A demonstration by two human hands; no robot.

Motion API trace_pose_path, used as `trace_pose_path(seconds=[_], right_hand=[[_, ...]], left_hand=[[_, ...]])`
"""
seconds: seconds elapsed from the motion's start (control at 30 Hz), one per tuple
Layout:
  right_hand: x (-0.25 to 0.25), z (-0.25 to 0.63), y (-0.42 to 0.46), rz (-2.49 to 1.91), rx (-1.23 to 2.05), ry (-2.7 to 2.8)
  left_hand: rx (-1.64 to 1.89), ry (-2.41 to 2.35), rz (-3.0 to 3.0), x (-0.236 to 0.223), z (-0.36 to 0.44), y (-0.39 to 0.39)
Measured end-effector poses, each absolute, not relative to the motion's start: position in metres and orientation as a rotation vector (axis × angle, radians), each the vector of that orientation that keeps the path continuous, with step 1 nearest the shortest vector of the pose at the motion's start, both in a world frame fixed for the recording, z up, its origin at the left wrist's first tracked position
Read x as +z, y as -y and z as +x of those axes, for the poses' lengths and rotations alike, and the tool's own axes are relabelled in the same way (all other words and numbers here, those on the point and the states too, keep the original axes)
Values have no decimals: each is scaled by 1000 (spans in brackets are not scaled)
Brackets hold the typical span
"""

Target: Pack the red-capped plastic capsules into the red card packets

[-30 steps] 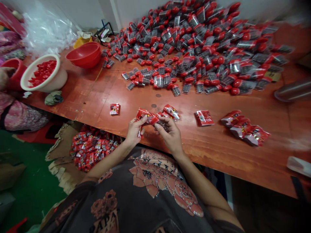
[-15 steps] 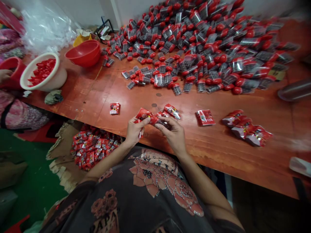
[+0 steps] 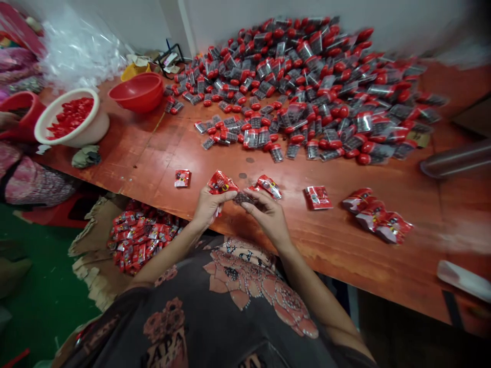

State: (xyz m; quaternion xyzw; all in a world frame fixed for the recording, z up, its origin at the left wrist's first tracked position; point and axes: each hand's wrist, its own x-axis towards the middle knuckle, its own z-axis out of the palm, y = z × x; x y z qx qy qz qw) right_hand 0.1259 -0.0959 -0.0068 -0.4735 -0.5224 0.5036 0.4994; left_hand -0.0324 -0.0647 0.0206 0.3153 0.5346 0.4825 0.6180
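Note:
My left hand (image 3: 207, 207) is closed on a printed red packet (image 3: 222, 182), thumb on top, above the front part of the table. Between both hands is a small dark pack (image 3: 241, 198) in clear wrap, its left end at the packet and its right end in the fingertips of my right hand (image 3: 270, 216). Whether part of it sits inside the packet I cannot tell. Just behind my right fingers lies another red packet (image 3: 269, 187), partly hidden. A flat stack of red packets (image 3: 182, 178) lies to the left, a second stack (image 3: 318, 198) to the right.
A big pile of dark packs with red ends (image 3: 284, 97) fills the table's back. Three plump red packets (image 3: 378, 215) lie at right. A white bowl (image 3: 103, 125) of red pieces and a red bowl (image 3: 138, 92) stand left. Below the edge, a carton (image 3: 90, 245) holds many red packets.
My left hand has shifted slightly left with the red packet, and the dark pack between the hands shows more plainly. My right hand stays on its end. The view has tilted a little.

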Motion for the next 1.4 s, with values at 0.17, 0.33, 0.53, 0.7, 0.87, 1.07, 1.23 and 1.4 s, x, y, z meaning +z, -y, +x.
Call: trace_pose_path(seconds=[0.17, 0.33, 0.53, 0.7, 0.87, 1.07, 1.23, 1.4], right_hand=[[-7, 119, 83, -1156, 1171, 1211], [0, 113, 71, -1134, 1314, 972], [-1, 115, 60, -1120, 1500, 772], [-7, 121, 49, -1149, 1590, 750], [-18, 128, 44, -1299, 1438, 959], [-34, 170, 42, -1594, 1045, 1470], [-19, 167, 49, -1696, 807, 1586], [-18, 119, 40, -1342, 1245, 1350]], left_hand=[[991, -1211, 727, 20, -28, 58], [1100, -1177, 711, 17, -29, 46], [1116, -1164, 692, 18, -32, 34], [1003, -1131, 747, 14, -30, 31], [979, -1178, 767, 6, -27, 26], [1078, -1131, 465, -1, -37, 8], [1051, -964, 233, -3, -39, 0], [1137, -872, 322, -3, -17, 3]])
